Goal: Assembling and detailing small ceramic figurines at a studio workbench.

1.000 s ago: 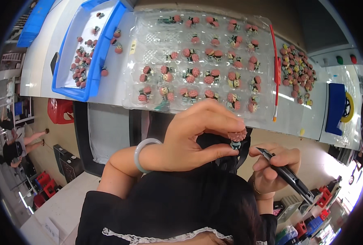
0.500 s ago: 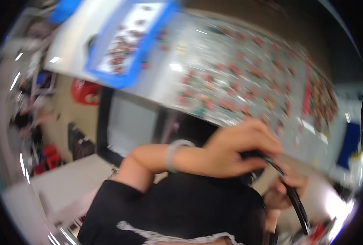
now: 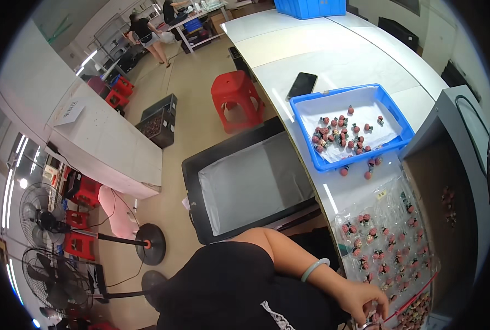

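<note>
My left hand (image 3: 363, 300), with a pale green bangle (image 3: 315, 269) on its wrist, is at the lower right, beside the near end of the work table. Its fingers are curled together around something small at the lower edge that I cannot make out. Just beyond it lies a clear plastic moulded tray (image 3: 385, 242) holding many small red berry-like pieces with dark green parts. A pile of such pieces (image 3: 415, 314) lies to the right of the hand. My right hand is out of view.
A blue tray (image 3: 389, 149) lined with white holds more red pieces; a black phone (image 3: 303, 85) lies beside it. A grey open-fronted box (image 3: 448, 124) stands at the right. Left of the table are a black crate (image 3: 192, 203), a red stool (image 3: 237, 99) and standing fans (image 3: 150, 243).
The view has swung and sharpened, with more of the room at left showing. The dark strip that both hands were at is out of sight, and so is my right hand.
</note>
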### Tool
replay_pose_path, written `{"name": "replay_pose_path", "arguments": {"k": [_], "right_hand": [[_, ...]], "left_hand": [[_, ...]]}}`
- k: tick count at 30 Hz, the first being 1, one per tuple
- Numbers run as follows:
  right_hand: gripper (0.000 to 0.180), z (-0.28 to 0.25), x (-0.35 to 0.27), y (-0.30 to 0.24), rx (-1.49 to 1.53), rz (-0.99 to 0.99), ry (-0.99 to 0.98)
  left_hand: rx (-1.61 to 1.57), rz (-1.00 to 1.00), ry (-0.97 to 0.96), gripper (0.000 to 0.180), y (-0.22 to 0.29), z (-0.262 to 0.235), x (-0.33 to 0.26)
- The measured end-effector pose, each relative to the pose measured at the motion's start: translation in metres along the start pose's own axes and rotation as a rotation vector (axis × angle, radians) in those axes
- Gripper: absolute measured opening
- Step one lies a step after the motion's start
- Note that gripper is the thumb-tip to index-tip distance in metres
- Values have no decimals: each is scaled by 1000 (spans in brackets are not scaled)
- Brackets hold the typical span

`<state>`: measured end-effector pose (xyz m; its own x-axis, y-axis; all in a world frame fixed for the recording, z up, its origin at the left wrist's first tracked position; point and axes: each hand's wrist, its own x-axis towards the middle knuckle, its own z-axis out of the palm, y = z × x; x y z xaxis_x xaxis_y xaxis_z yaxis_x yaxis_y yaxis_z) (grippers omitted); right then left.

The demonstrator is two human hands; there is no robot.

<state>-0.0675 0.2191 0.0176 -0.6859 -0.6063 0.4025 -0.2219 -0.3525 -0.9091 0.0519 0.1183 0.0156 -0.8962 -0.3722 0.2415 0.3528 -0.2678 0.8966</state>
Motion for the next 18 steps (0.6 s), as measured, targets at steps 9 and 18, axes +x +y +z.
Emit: {"name": "replay_pose_path", "arguments": {"k": [9,18], "right_hand": [[31,-3,-9,-12,204,298,82],[29,-28,26,60,1049,-373,-803]], "left_hand": [[27,26,-122,44,-8,1,4],[-50,11,-109,42,-7,3,1]]}}
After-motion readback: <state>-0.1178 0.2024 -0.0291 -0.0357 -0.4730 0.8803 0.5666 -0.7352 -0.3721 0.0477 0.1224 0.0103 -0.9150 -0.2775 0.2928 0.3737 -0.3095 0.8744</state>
